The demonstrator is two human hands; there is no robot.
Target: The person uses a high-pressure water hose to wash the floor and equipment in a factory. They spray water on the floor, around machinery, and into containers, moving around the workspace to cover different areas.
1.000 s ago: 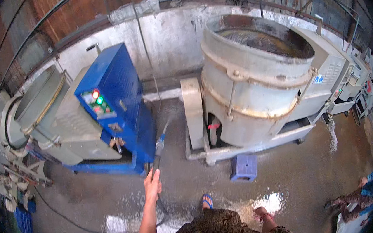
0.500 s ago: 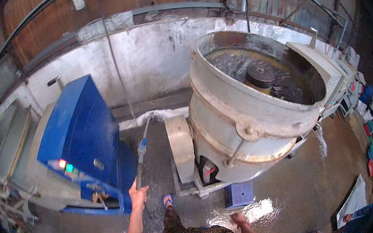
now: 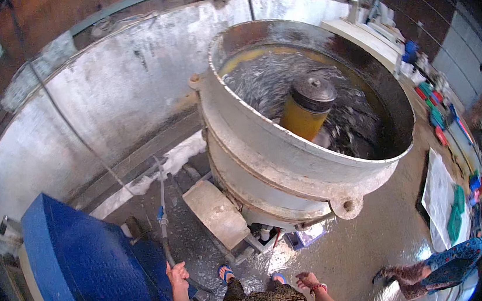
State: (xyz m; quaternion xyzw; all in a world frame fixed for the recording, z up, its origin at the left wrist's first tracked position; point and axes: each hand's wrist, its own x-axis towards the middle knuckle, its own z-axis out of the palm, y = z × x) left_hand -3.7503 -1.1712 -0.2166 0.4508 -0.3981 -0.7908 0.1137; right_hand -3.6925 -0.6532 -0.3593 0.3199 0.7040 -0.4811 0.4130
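My left hand [image 3: 177, 274] is closed around a dark hose [image 3: 167, 249] held out ahead of me. A blue valve [image 3: 160, 212] and a thin pale pipe [image 3: 160, 176] form its far end, which points at the wet floor by the wall. Empty, my right hand [image 3: 307, 280] hangs near my waist, fingers loosely apart. Ahead stands a large round metal tub [image 3: 267, 177], its rim rusty. Inside, dark, shiny wet contents [image 3: 257, 84], too blurred to name, surround a yellowish central post [image 3: 305, 119] with a dark cap.
A blue machine cabinet [image 3: 88, 260] stands close on my left. Beside the tub's base sits a rounded metal housing [image 3: 217, 213]. Another person's patterned blue clothing [image 3: 455, 263] shows at lower right, near a white sheet [image 3: 438, 188]. Coloured bundles line the far right. The floor [image 3: 362, 243] is wet.
My view has turned right and come closer to the tub, showing more of its inside. My left hand keeps hold of the hose. The other person shows more fully.
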